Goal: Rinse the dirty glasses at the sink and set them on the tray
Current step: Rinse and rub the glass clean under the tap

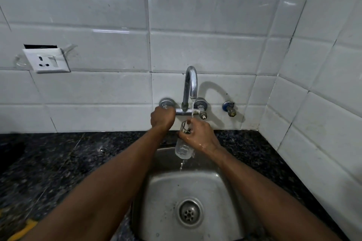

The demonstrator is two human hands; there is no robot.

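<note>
Looks like a small home kitchen, seen at its washing-up corner. Shows in the little stainless-steel sink [166, 191] with a perforated drain [189, 212], sunk into a black speckled granite bench [58, 158]. Shows too in the chrome wall-mounted mixer tap [191, 84] with a tall curved spout, running water, and an angle valve [229, 108] just beside it. Backed by glossy white rectangular wall tiles [205, 51] turning the corner on the right, with a white power socket [48, 60] set among them on the left.

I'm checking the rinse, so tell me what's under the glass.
Under the glass, water drips into the steel sink; its drain lies nearer the camera. Nothing else shows there, though the left arm covers the sink's left wall.
</note>
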